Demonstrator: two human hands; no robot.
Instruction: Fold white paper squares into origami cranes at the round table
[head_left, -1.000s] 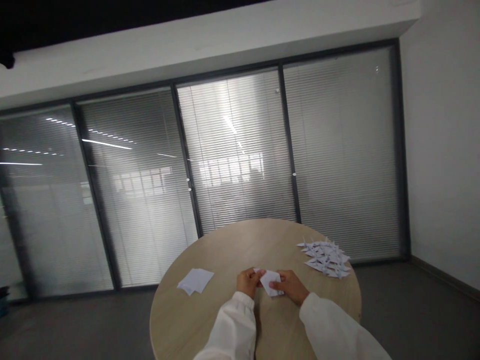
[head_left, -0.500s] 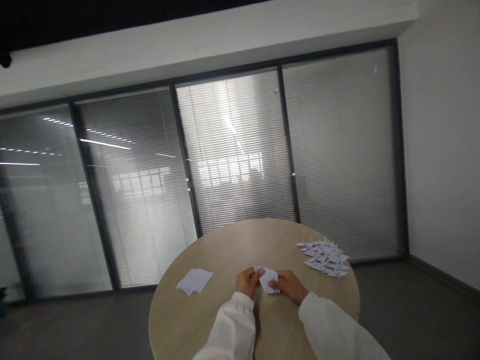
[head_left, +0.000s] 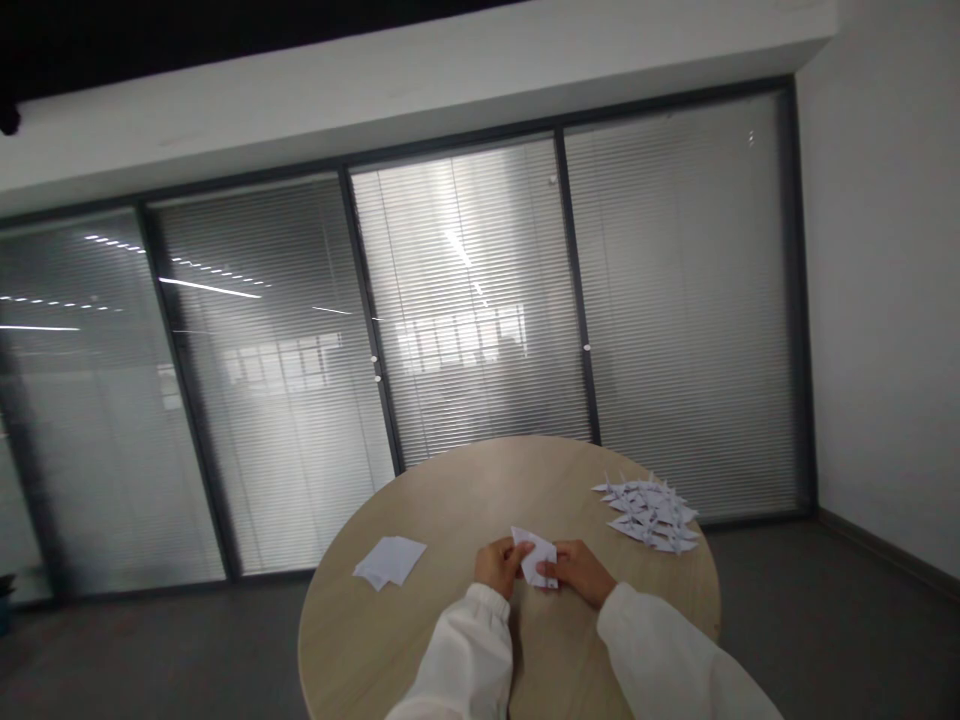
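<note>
A small folded piece of white paper [head_left: 537, 556] is held between my two hands, just over the near middle of the round table. My left hand [head_left: 498, 565] pinches its left side, thumb on top. On the right edge, my right hand [head_left: 581, 571] grips it between thumb and fingers. The fingers beneath the paper are partly hidden. To the left lie several flat white paper sheets [head_left: 391, 560], overlapping. At the far right sits a cluster of folded white paper cranes [head_left: 651, 514] with pointed tips.
The light wooden round table [head_left: 510, 480] stands before me, its curved edge showing on both sides. Beyond it runs a glass partition [head_left: 480, 300] with blinds and dark frames. A white wall [head_left: 885, 280] rises on the right over dark floor [head_left: 795, 600].
My left thumb and fingers have shifted slightly right on the paper, and its upper left corner now stands up as a sharper point. My right hand stays almost still.
</note>
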